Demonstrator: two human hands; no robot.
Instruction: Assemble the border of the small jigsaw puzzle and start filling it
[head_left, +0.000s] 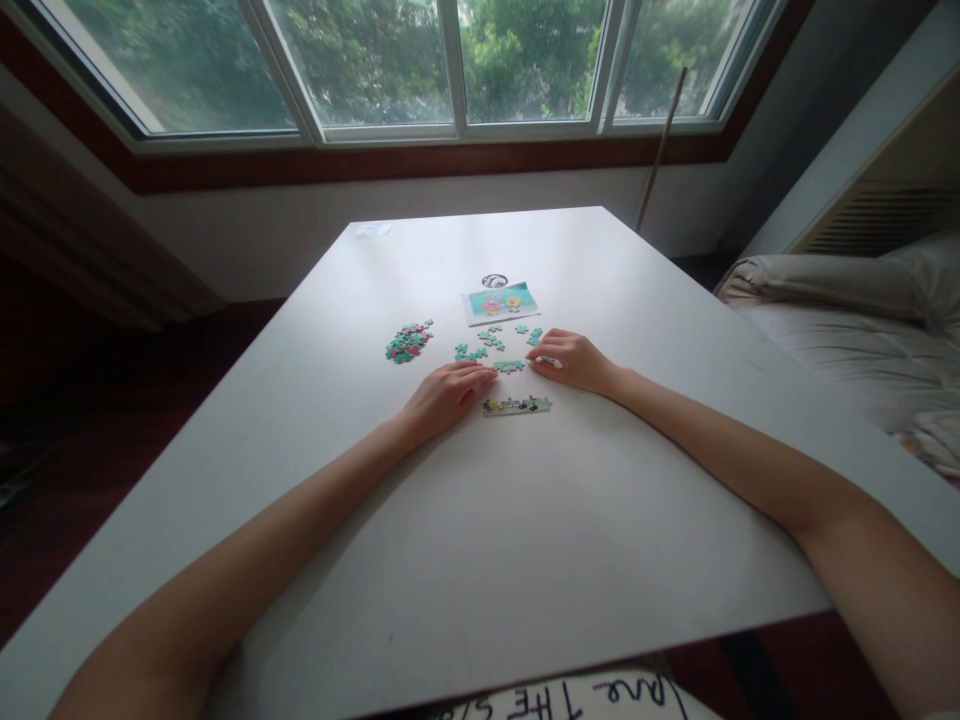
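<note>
White table (465, 560) carries a small joined strip (510, 366) between both hands. Left hand (446, 395), at the strip's 8 o'clock, lies flat and slack. Right hand (571, 358), at 3 o'clock, is curled, its hold unclear. The strip is likely light, thin and weak at its seams, so pinch its long edges.

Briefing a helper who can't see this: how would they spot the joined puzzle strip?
On the white table under the window, look between the left hand and right hand. The puzzle strip lies just nearer the person there; unlike the loose teal pieces beyond, it is one long joined row.
</note>
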